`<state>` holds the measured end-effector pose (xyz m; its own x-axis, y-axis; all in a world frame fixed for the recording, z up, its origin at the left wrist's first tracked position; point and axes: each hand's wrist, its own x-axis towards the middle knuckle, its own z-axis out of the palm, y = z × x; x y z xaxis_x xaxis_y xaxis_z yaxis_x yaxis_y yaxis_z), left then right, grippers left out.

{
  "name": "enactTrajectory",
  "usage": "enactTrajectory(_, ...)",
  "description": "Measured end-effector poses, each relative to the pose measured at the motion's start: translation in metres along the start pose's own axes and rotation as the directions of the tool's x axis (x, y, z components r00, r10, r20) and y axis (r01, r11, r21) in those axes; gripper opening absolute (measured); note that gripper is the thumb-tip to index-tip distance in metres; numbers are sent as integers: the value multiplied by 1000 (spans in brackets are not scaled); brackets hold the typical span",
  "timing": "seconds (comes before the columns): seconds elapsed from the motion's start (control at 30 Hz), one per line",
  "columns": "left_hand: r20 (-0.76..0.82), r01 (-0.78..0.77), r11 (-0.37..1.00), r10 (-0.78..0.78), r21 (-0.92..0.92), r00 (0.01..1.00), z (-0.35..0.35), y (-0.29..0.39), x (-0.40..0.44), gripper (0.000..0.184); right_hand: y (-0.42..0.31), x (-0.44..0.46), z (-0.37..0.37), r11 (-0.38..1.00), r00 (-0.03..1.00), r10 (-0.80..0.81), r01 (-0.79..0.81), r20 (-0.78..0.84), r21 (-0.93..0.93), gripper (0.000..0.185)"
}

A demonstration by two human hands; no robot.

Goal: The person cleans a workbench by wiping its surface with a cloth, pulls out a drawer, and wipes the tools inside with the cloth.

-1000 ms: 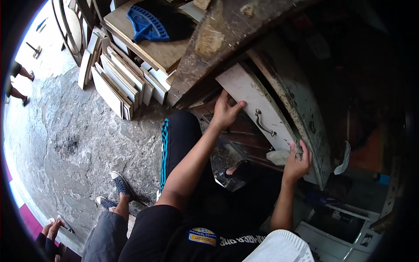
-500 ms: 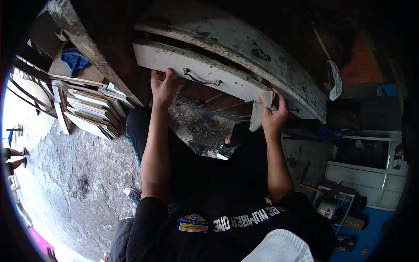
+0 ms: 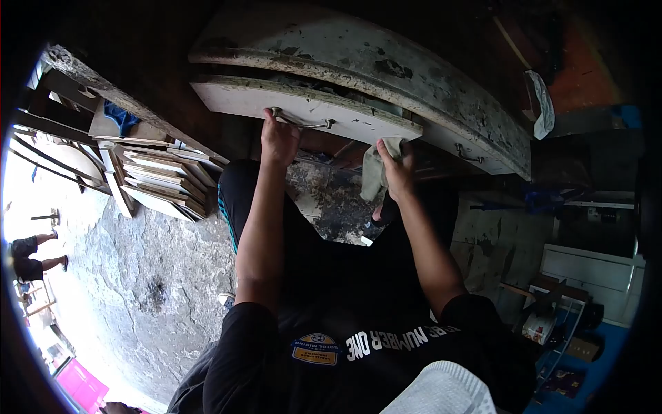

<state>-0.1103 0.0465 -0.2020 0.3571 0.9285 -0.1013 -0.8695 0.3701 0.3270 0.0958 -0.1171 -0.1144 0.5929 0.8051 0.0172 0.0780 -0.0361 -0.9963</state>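
Note:
A white drawer [image 3: 241,103] with worn, chipped edges sticks out from under a weathered tabletop [image 3: 386,65]. Its curved metal handle [image 3: 303,124] is fixed to the front. My left hand [image 3: 279,143] grips the drawer's lower edge by the left end of the handle, thumb up on the front and fingers partly hidden beneath. Just below the drawer's right end, my right hand [image 3: 398,174] is closed around a greyish-green cloth [image 3: 374,172], which hangs down from it. A second drawer handle [image 3: 469,153] shows farther right.
Stacked boards [image 3: 165,176] lean at the left below a wooden beam [image 3: 110,86], near a blue dustpan-like object [image 3: 122,119]. A person's legs [image 3: 34,259] show at far left. A shelf rack [image 3: 562,331] stands at lower right. Below is rough, stained concrete floor [image 3: 145,276].
My right hand has come off the drawer's right end and moved left and down with the cloth. My left hand has shifted right, closer to the handle. The view has turned slightly.

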Motion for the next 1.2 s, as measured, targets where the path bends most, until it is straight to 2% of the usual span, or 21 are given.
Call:
enactTrajectory(0.07, 55, 28, 999, -27, -17, 998, -45, -24, 13, 41, 18, 3, 11, 997, 999, -34, 37, -40, 73, 39)
enactTrajectory(0.23, 19, -27, 1000, 27, -5, 999, -25, -21, 9, 34, 34, 5, 8, 987, 995, -26, 41, -93, 157, 40)
enactTrajectory(0.33, 60, -46, 999, 45, 4, 997, -33, -18, 12, 35, 30, 4, -3, 999, 998, 11, -8, -67, 39, 38)
enactTrajectory(0.4, 87, -38, 999, 41, -31, 995, -36, -13, 8, 38, 22, 4, -9, 985, 999, -38, 39, 8, -167, 35)
enactTrajectory(0.43, 69, -14, 1000, 14, 6, 998, -34, -8, 1, 39, 22, 2, -10, 989, 998, -63, 66, 25, -134, 33)
enactTrajectory(0.47, 75, -6, 1000, 5, 15, 997, -23, -8, -6, 39, 17, 0, -11, 990, 998, -63, 64, 13, -126, 33)
enactTrajectory(0.53, 57, -129, 989, 124, 79, 991, 8, -6, -19, 42, 11, -3, -16, 956, 983, -106, 143, 151, -257, 31)
enactTrajectory(0.57, 23, -72, 997, 72, 2, 997, 32, 1, -28, 51, 12, -1, -18, 901, 962, -198, 254, 188, -353, 34)
enactTrajectory(0.6, 27, -61, 998, 61, 15, 998, 49, 4, -33, 51, 10, -4, -18, 906, 965, -196, 246, 173, -345, 34)
enactTrajectory(0.63, -193, -196, 944, 250, 264, 949, 62, 8, -35, 55, 5, -6, -17, 906, 963, -252, 270, 98, -324, 33)
enactTrajectory(0.67, -339, -249, 816, 466, 522, 817, 67, 11, -37, 60, -1, -11, -17, 906, 954, -300, 290, 17, -307, 32)
enactTrajectory(0.73, -104, -310, 600, 555, 738, 825, 20, 36, -32, 67, -9, -19, -21, 921, 954, -293, 262, -69, -290, 27)
enactTrajectory(0.77, -29, -334, 494, 592, 803, 806, 25, 45, -35, 72, -9, -18, -24, 907, 936, -346, 316, -62, -279, 27)
enactTrajectory(0.8, 50, -355, 380, 619, 854, 784, 34, 53, -39, 77, -7, -18, -26, 890, 917, -396, 369, -53, -269, 28)
enactTrajectory(0.9, 20, -205, 260, 572, 944, 820, 62, 83, -37, 95, 4, -10, -26, 884, 914, -398, 358, -83, -300, 30)
enactTrajectory(0.93, 31, -203, 242, 568, 949, 823, 64, 90, -34, 95, 7, -7, -26, 878, 917, -393, 352, -69, -324, 31)
enactTrajectory(1.0, 161, -235, 71, 537, 969, 828, 60, 107, -27, 92, 6, -6, -32, 867, 912, -406, 367, -52, -337, 30)
enactTrajectory(1.03, 30, -107, 102, 570, 989, 821, 64, 114, -26, 88, 5, -5, -34, 886, 920, -389, 360, -45, -292, 29)
enactTrajectory(1.07, 41, -110, 87, 572, 990, 819, 65, 119, -25, 88, 3, -4, -36, 902, 927, -374, 354, -36, -248, 29)
enactTrajectory(1.13, -130, -65, 352, 503, 934, 855, 69, 129, -28, 84, 5, -4, -37, 904, 928, -372, 358, -14, -233, 29)
enactTrajectory(1.2, -28, -75, 181, 508, 981, 861, 61, 132, -36, 80, 6, -5, -40, 900, 925, -380, 375, 17, -222, 29)
